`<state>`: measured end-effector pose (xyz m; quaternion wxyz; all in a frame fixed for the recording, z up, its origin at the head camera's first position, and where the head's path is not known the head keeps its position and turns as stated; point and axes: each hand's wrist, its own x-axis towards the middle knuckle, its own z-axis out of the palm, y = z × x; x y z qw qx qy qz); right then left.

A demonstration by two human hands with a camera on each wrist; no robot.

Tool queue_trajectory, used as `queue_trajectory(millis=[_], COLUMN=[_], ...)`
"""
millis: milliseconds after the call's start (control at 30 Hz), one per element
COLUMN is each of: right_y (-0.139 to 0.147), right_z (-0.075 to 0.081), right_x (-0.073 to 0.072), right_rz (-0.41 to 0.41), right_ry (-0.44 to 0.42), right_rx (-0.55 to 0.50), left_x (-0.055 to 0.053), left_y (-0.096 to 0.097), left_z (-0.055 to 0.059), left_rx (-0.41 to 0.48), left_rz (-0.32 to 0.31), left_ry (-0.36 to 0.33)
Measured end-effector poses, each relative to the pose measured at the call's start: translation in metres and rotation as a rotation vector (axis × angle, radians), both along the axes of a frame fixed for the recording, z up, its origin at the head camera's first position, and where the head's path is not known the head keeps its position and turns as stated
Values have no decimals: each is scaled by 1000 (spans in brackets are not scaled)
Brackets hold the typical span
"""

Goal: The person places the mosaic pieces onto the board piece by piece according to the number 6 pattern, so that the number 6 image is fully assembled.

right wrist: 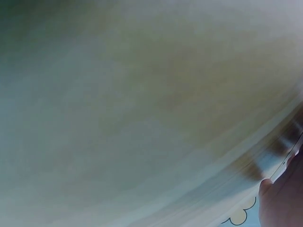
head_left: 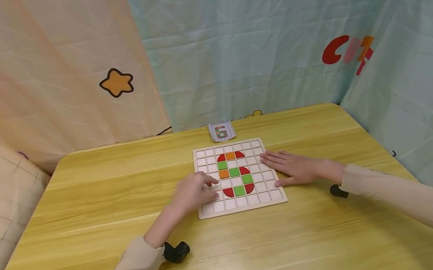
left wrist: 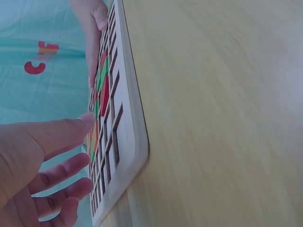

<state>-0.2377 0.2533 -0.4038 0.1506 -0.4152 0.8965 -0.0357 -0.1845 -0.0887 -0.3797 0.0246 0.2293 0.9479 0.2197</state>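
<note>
A pale wooden grid board (head_left: 265, 197) lies on the table, its squares mostly white. Red, orange and green tiles form an S-like figure in the middle, among them a green tile (head_left: 239, 190) in its bottom row and an orange tile (head_left: 230, 156) at the top. My left hand (head_left: 195, 191) is over the board's left edge beside the figure. In the left wrist view its thumb and fingers are apart, with nothing between them. Across the board, my right hand (head_left: 294, 167) rests with straight fingers on the right edge. The right wrist view shows only part of that hand (right wrist: 283, 201).
Just behind the board lies a small paper card (head_left: 222, 131) printed with a similar coloured figure. The wood-grained table (head_left: 118, 205) extends to both sides and the front. Printed curtains (head_left: 255, 54) hang behind it. Black fittings (head_left: 177, 252) show below the sleeves.
</note>
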Motion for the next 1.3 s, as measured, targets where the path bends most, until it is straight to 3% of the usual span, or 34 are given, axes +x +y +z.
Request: queue_trajectory(millis=[433,667,1033,1300], right_y=[-2,-2,-1,0], right_z=[3,3,3,1], right_x=[2,3,2,1], right_rz=[-4,-7,-1,-1], right_ry=[-5,-8,-1,-2], right_rx=[2,-2,-11,-5], left_x=[14,18,29,34], left_y=[-40,-62,-92,-103], left_z=[7,11,8,2], left_rx=[6,-4,3,-7], left_rz=[117,135,178,191], left_ry=[13,32,31,21])
